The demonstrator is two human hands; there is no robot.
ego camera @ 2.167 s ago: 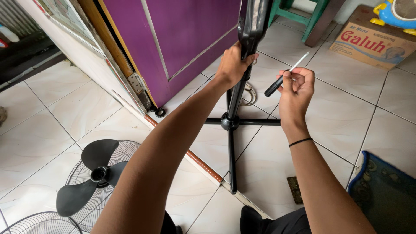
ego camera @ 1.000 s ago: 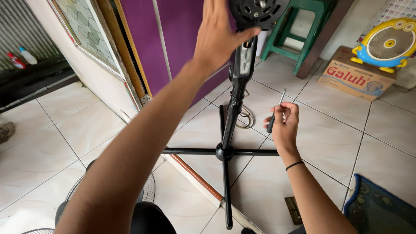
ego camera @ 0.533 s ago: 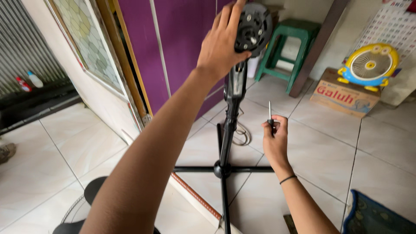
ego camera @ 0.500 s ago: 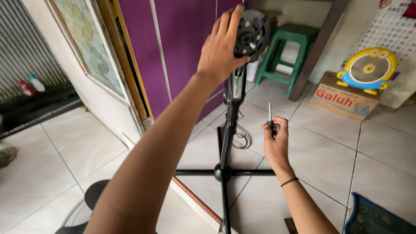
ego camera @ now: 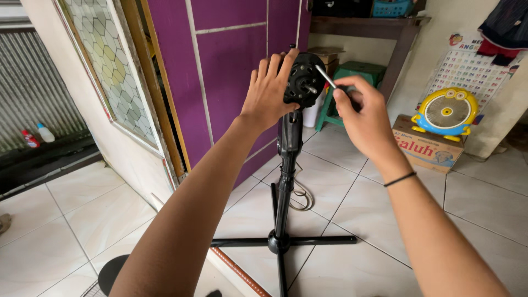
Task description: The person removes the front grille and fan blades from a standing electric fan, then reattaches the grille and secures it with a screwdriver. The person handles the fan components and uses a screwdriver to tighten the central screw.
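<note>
A black stand fan without blades or guard stands on a cross-shaped base (ego camera: 280, 241) on the tiled floor. Its round black motor head (ego camera: 303, 80) sits at the top of the pole. My left hand (ego camera: 268, 91) grips the left side of the motor head, fingers spread over it. My right hand (ego camera: 360, 113) holds a screwdriver (ego camera: 325, 76) with a silver shaft, its tip pointing at the front face of the motor, close to the spindle.
A purple door (ego camera: 231, 66) and a patterned glass panel (ego camera: 107, 66) stand behind the fan. A green stool (ego camera: 352, 77), a cardboard box (ego camera: 426, 149) with a small yellow fan (ego camera: 446, 111) on it, and a dark fan blade (ego camera: 113, 272) on the floor lie around.
The view has lifted toward the motor head. My right hand rose from beside the pole and brought the screwdriver tip up to the motor's front. My left hand stayed on the motor.
</note>
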